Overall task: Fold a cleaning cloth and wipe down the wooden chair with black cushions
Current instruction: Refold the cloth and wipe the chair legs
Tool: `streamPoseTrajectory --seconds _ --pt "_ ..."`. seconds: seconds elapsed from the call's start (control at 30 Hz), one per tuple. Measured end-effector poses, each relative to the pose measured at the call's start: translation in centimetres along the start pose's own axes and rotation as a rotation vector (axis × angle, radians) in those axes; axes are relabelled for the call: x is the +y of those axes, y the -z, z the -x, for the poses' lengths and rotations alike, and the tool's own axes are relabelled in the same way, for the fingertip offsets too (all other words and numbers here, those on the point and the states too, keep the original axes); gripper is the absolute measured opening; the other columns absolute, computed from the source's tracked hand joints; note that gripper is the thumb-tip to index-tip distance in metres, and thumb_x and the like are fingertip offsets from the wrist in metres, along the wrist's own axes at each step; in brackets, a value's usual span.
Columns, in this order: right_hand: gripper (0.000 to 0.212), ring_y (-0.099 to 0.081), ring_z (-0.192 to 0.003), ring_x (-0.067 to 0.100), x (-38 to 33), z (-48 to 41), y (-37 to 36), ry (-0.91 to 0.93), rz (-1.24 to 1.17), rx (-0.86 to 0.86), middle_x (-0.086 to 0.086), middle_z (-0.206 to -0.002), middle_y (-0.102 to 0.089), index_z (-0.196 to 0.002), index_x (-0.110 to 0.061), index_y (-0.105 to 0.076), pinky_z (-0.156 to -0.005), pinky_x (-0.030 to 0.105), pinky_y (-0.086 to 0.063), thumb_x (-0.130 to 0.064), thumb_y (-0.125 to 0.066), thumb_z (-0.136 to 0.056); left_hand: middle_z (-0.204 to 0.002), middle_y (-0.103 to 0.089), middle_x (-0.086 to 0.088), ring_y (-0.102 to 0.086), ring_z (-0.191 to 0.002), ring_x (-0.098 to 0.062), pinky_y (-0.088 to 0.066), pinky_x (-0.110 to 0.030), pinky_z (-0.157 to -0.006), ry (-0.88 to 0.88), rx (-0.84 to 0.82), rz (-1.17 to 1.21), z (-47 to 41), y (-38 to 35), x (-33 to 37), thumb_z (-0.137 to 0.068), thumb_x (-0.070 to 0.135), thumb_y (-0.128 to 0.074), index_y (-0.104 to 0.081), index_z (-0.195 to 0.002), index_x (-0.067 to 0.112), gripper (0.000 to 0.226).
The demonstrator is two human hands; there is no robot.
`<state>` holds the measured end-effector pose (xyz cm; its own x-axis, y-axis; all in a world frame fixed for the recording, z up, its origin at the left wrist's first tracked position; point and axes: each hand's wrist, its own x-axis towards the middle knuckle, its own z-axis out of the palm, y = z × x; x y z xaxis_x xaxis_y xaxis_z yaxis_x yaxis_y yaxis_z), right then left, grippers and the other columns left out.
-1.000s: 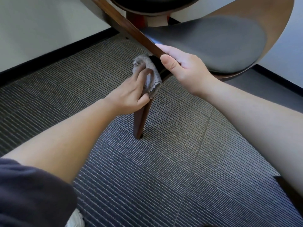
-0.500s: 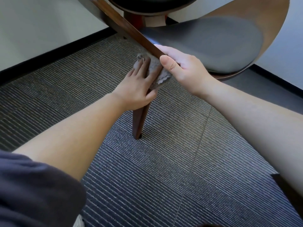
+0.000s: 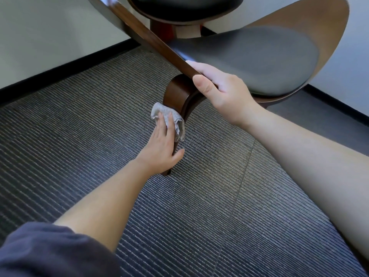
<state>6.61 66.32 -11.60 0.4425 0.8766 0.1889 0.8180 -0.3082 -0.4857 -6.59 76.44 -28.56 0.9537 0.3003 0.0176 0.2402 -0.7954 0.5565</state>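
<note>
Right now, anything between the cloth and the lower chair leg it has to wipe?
Nothing visible. The left hand presses the cloth against the chair leg; below it, only that hand hides the leg from the camera. The right hand grips the wooden rail higher up.

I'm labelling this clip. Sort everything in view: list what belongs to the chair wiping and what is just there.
Part of the job: cleaning cloth, pressed by the left hand onto the chair leg; right hand gripping the wooden seat rim; black seat cushion.

Just there: carpet, wall, baseboard, dark sleeve.
</note>
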Motion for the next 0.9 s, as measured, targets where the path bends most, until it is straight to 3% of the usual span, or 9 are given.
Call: streamPoseTrajectory --seconds 0.13,0.33,0.67,0.9 --pt "0.064 -0.050 -0.125 0.002 -0.1 0.1 0.0 -0.005 -0.007 0.019 -0.023 -0.139 -0.052 -0.140 -0.042 -0.046 -0.106 0.037 -0.040 -0.071 -0.024 -0.087 -0.152 0.029 -0.031 0.021 -0.146 -0.040 0.002 -0.044 -0.122 0.032 0.045 0.014 -0.5 -0.8 0.4 -0.095 0.045 -0.051 0.037 -0.139 0.006 0.105" --pt "0.064 -0.048 -0.128 0.001 -0.2 0.2 0.2 -0.004 -0.007 0.016 -0.023 -0.141 -0.050 -0.140 -0.042 -0.046 -0.106 0.033 -0.040 -0.070 -0.025 -0.087 -0.150 0.027 -0.036 0.020 -0.146 -0.040 -0.004 -0.046 -0.122 0.197 -0.110 -0.047 -0.3 -3.5 -0.7 -0.097 0.053 -0.044 0.026 -0.143 -0.010 0.105" --pt "0.062 -0.049 -0.127 0.003 -0.1 0.1 -0.1 -0.003 -0.017 0.035 -0.024 -0.141 -0.050 -0.139 -0.042 -0.047 -0.107 0.038 -0.040 -0.070 -0.026 -0.088 -0.151 0.034 -0.028 0.000 -0.149 -0.039 -0.015 -0.043 -0.122 0.436 -0.407 0.154 1.2 -8.4 -1.2 -0.094 0.050 -0.053 0.031 -0.142 -0.008 0.113" --pt "0.063 -0.049 -0.126 0.002 -0.2 0.2 0.1 -0.025 -0.028 0.021 -0.025 -0.139 -0.051 -0.139 -0.044 -0.046 -0.107 0.037 -0.039 -0.071 -0.026 -0.086 -0.151 0.036 -0.025 -0.004 -0.150 -0.037 -0.016 -0.043 -0.122 0.440 -0.502 0.160 2.7 -10.5 -1.7 -0.094 0.051 -0.053 0.025 -0.146 -0.006 0.109"
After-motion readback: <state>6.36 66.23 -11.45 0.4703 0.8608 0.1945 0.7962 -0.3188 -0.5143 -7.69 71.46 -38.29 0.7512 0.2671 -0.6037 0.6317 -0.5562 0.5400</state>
